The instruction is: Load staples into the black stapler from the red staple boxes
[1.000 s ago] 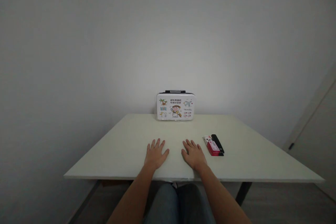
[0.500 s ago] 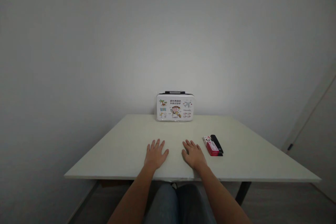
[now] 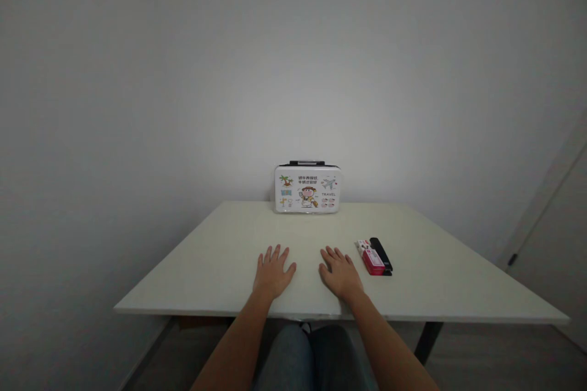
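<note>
Left hand and right hand laid palm-down on the surface, fingers loosely extended, nothing grasped, red packet lying just off the right hand's outer side, printed case stood upright behind; flat rest judged best done without pressing, packet unbrushed

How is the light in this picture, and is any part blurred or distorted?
Head view: dim light, brightest on the wall above the white case, darkening toward the corners; head view: "TRAVEL" on the case is readable, but the red packet's small print is not; head view: the table's near corners look stretched, perhaps by a wide lens.
</note>
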`<state>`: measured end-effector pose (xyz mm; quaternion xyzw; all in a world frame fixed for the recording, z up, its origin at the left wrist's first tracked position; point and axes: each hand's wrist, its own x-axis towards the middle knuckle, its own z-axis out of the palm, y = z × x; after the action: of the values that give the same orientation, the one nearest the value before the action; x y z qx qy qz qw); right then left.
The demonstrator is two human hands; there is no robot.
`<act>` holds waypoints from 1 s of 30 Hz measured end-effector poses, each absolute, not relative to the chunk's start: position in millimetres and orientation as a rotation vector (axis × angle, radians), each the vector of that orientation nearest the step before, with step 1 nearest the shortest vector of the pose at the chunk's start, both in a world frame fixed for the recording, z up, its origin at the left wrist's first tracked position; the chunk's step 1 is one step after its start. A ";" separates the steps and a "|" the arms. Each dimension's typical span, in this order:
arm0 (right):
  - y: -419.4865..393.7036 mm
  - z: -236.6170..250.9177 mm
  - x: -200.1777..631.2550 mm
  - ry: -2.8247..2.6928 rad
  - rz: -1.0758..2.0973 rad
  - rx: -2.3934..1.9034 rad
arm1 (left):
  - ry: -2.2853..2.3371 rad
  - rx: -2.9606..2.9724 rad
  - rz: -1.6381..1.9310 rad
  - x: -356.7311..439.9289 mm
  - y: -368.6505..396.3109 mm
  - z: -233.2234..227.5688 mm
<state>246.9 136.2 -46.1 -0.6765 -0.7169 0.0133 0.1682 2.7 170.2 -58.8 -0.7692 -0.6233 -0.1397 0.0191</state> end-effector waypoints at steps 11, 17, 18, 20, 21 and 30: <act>138.7 -49.4 247.8 -2.052 0.030 -1.911 | -1.907 -2.380 -0.444 2.0 171.9 -62.9; 138.3 -49.3 248.4 -2.048 0.027 -1.904 | -1.901 -2.373 -0.458 1.2 173.1 -65.0; 138.0 -49.3 248.4 -2.048 0.025 -1.901 | -1.902 -2.372 -0.460 1.2 173.3 -65.3; 137.6 -49.4 248.3 -2.048 0.020 -1.896 | -1.901 -2.370 -0.463 1.5 173.7 -65.8; 137.6 -49.6 248.3 -2.048 0.018 -1.894 | -1.899 -2.370 -0.465 1.6 173.8 -66.0; 138.3 -51.7 248.7 -2.048 0.015 -1.885 | -1.900 -2.368 -0.477 1.0 174.2 -66.1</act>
<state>248.7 138.3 -51.7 -0.6664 -0.7240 0.0054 0.1781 1.0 174.2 -66.1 -0.7701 -0.6179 -0.1551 0.0339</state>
